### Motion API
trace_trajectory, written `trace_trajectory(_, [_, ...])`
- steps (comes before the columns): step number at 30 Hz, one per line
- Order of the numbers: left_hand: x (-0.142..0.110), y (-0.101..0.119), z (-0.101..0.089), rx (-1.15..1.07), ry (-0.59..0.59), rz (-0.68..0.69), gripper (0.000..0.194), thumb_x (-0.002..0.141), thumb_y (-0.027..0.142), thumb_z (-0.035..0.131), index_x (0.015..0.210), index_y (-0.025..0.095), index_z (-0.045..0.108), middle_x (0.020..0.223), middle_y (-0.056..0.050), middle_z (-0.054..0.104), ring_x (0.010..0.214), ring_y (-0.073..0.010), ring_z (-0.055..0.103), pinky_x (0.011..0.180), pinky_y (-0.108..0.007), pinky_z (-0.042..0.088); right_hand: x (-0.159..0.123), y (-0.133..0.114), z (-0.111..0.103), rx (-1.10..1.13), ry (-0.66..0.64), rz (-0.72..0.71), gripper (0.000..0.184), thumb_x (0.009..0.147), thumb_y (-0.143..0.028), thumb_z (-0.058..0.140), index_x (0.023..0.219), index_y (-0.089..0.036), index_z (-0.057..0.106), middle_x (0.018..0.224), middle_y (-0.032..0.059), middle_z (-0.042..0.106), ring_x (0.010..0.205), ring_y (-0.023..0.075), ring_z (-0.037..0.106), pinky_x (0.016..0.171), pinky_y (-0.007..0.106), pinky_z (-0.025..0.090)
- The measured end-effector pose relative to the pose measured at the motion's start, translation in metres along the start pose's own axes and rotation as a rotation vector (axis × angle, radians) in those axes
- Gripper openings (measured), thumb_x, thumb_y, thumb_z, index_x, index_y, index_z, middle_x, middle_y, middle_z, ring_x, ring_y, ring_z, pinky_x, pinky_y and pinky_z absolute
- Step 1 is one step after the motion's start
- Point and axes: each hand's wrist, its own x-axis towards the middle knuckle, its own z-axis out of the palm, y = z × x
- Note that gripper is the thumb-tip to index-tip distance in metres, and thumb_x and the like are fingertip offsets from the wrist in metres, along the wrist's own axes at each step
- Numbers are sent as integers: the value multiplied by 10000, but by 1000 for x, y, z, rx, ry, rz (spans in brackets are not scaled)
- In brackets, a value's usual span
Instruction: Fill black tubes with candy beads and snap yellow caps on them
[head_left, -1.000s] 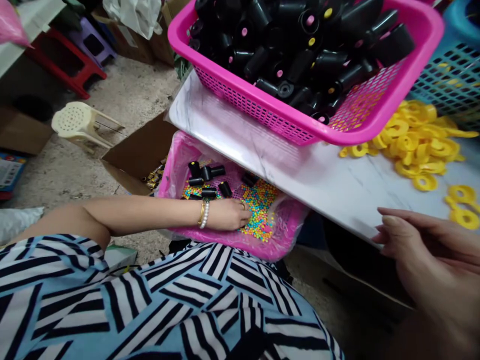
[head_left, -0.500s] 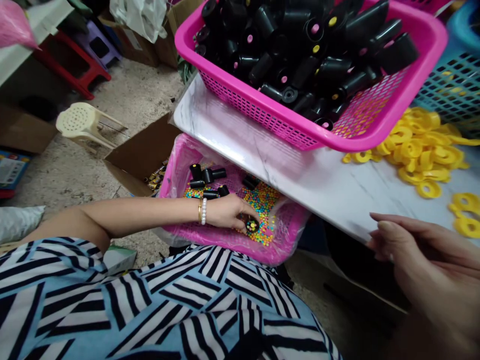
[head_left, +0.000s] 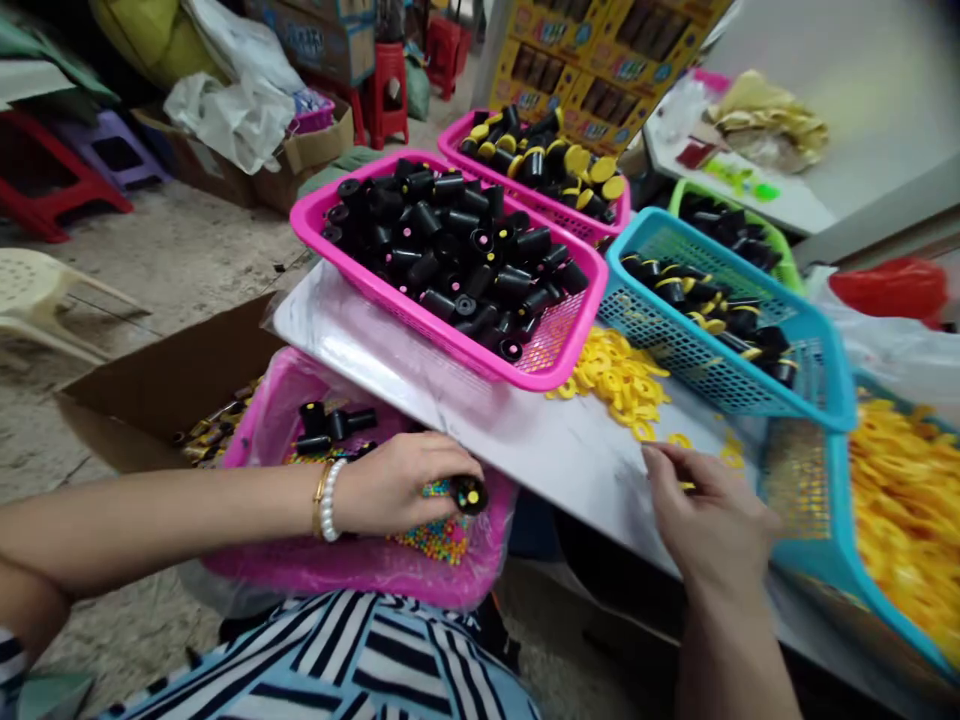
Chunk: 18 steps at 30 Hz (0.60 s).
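Note:
My left hand (head_left: 409,485) is closed around a black plastic tube (head_left: 471,495), with small coloured balls showing at its open end. It is held just over the pink basket (head_left: 360,580) lined with clear plastic, where small multicoloured balls (head_left: 435,540) and several black tubes (head_left: 315,425) lie. My right hand (head_left: 709,510) is over the front edge of the marble-patterned table (head_left: 420,370), its fingers curled. A bit of yellow shows beneath them; whether it is gripped is hidden. Closest to this hand are loose yellow plastic rings (head_left: 622,375).
A pink basket (head_left: 555,375) of black tubes stands on the table. Behind it, another pink basket (head_left: 622,225) holds yellow-capped tubes. To the right are a blue basket (head_left: 817,385) of tubes and a container of yellow rings (head_left: 904,510). A cardboard box (head_left: 112,420) is at left.
The view has lifted and turned right, bringing more baskets into sight. My left hand has raised the tube from among the coloured balls. My right hand has moved to the table edge near the yellow rings.

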Motion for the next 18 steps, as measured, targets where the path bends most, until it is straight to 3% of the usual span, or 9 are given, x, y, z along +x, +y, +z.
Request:
trace_trajectory(4, [37, 3, -1, 140, 106, 107, 246, 919, 195, 584, 1142, 120, 656, 1063, -115, 723, 995, -192, 672, 904, -328, 551, 34, 1, 11, -81, 92, -16, 336, 880, -446, 568, 864, -167, 754, 784, 100, 693, 693, 224, 618, 686, 355, 458])
trace_trajectory(8, [63, -19, 15, 203, 38, 11, 277, 835, 133, 674, 1111, 129, 687, 1020, -96, 741, 965, -198, 686, 909, -344, 553, 57, -5, 31, -115, 48, -43, 377, 827, -528, 638, 860, -168, 744, 763, 94, 652, 710, 222, 570, 665, 346, 405])
trace_trajectory(11, [66, -30, 24, 236, 40, -35, 342, 795, 170, 726, 1133, 125, 693, 1022, -104, 747, 954, -220, 693, 905, -379, 557, 69, -4, 39, -65, -20, -59, 310, 777, -497, 689, 789, -186, 696, 763, 82, 647, 706, 212, 555, 650, 340, 382])
trace_trajectory(15, [62, -31, 23, 195, 100, 1, 470, 765, 264, 785, 1191, 98, 672, 1070, -128, 742, 987, -230, 694, 918, -387, 558, 72, -2, 32, 9, -128, -52, 217, 808, -420, 667, 733, -216, 653, 719, 65, 636, 683, 207, 567, 645, 339, 394])
trace_trajectory(18, [60, -30, 22, 174, 112, 16, 457, 772, 324, 798, 1159, 107, 690, 1052, -120, 746, 979, -223, 697, 919, -379, 555, 58, -10, 18, -11, -31, -109, 229, 814, -426, 672, 736, -211, 654, 834, 99, 657, 701, 214, 572, 678, 360, 427])
